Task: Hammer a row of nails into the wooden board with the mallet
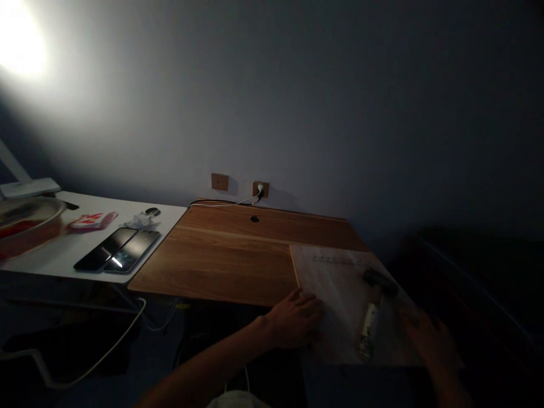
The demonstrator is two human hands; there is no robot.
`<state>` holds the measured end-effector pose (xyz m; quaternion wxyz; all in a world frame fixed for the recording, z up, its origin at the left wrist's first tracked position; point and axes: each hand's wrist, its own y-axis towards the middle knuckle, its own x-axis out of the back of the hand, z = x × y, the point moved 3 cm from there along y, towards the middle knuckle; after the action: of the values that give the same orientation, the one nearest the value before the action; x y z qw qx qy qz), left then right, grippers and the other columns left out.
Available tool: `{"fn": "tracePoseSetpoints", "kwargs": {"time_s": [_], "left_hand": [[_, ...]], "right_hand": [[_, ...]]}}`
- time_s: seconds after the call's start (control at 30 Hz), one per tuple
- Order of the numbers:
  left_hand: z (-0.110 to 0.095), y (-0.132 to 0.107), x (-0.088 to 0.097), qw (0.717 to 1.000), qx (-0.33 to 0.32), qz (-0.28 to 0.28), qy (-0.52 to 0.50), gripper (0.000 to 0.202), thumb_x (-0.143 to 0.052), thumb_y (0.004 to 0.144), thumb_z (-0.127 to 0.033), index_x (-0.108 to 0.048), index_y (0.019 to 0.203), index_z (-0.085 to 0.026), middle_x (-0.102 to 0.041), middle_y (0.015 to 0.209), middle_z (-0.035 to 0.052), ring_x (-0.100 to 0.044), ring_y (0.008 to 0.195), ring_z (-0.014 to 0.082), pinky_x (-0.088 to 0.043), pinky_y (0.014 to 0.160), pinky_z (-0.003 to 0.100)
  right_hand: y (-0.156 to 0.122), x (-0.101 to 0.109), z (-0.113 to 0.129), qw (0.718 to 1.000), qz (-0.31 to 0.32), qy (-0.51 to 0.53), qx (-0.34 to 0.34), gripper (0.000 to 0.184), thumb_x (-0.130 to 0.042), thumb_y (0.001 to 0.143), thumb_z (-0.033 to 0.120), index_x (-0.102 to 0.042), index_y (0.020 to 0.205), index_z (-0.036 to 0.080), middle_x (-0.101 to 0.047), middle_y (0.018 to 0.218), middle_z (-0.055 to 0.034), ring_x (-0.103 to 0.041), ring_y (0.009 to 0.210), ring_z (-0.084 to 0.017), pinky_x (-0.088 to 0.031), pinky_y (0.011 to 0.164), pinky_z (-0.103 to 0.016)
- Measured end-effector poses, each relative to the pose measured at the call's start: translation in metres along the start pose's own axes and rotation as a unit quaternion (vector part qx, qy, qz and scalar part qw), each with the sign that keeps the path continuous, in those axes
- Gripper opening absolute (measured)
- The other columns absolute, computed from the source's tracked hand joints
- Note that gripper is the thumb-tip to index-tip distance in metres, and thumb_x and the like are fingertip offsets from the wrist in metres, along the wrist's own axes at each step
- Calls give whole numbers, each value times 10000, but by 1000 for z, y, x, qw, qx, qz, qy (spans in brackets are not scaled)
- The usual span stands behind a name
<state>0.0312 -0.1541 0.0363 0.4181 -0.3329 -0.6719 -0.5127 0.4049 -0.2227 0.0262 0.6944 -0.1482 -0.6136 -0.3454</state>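
Note:
A pale wooden board (pixel 340 283) lies on the right end of the brown wooden desk (pixel 229 255), overhanging its front edge. My left hand (pixel 297 320) rests flat on the board's near left corner. A hammer (pixel 374 309) with a dark head and light handle lies on the board. My right hand (pixel 425 334) sits in shadow at the board's right edge, just right of the hammer's handle; whether it grips anything is unclear.
A white table (pixel 85 249) adjoins on the left with two dark phones (pixel 119 249), a red-and-white packet (pixel 91 221) and a round tray (pixel 25 224). A white cable (pixel 238 201) runs to a wall socket (pixel 260 188). Cables hang below the desk.

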Motion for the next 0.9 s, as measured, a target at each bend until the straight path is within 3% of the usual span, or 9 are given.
{"fn": "tracePoseSetpoints", "kwargs": {"time_s": [0.07, 0.13, 0.27, 0.43, 0.57, 0.67, 0.9], "left_hand": [[-4, 5, -5, 1000, 3, 8, -3, 470, -482, 999, -502, -566, 1320, -169, -624, 1316, 133, -524, 1286, 268, -336, 1129, 451], [-3, 6, -6, 1000, 16, 10, -11, 487, -458, 1004, -520, -567, 1319, -165, -655, 1250, 124, -584, 1202, 259, -325, 1140, 464], [1, 7, -1, 999, 41, 18, -10, 461, -421, 1019, -513, -579, 1283, -170, -689, 1131, 102, -648, 1062, 255, -277, 1162, 528], [7, -3, 7, 997, 61, 35, -2, 368, -455, 1018, -471, -596, 1189, -178, -696, 1043, 74, -660, 1014, 242, -282, 1156, 530], [16, -27, 17, 996, 83, 28, -2, 321, -473, 1019, -443, -589, 1180, -191, -697, 1055, 65, -659, 1021, 232, -280, 1161, 512], [24, -52, 28, 994, 104, 24, -8, 309, -525, 1002, -411, -577, 1218, -197, -701, 1074, 66, -649, 1065, 235, -312, 1143, 484], [41, -112, 64, 986, 167, -3, -29, 267, -505, 1012, -287, -595, 1255, -223, -737, 1063, 55, -682, 1026, 203, -396, 1103, 436]], "right_hand": [[-1, -4, -11, 996, 80, -9, -50, 746, -265, 901, 616, -622, 1315, 108, -660, 1220, -288, -591, 1220, -456, -449, 991, -605], [-2, -2, -11, 991, 110, -5, -81, 867, -213, 885, 692, -556, 1403, 87, -614, 1305, -317, -574, 1242, -481, -429, 1006, -629], [1, 3, -7, 988, 107, 16, -111, 1005, -181, 846, 772, -444, 1491, 47, -552, 1387, -342, -540, 1274, -517, -387, 1023, -689], [-1, -2, -3, 994, 84, 35, -56, 892, -319, 823, 767, -530, 1437, 155, -635, 1323, -270, -604, 1216, -474, -454, 960, -671], [-13, -1, 11, 995, 87, 44, -23, 763, -365, 849, 705, -593, 1368, 194, -686, 1256, -228, -668, 1118, -444, -490, 927, -645], [-23, 1, 24, 994, 91, 58, 4, 630, -432, 842, 635, -661, 1252, 215, -723, 1199, -189, -709, 1042, -388, -532, 913, -556], [-49, 1, 67, 982, 139, 115, 58, 663, -409, 820, 668, -688, 1177, 183, -772, 1075, -159, -726, 1021, -348, -551, 885, -444]]}}
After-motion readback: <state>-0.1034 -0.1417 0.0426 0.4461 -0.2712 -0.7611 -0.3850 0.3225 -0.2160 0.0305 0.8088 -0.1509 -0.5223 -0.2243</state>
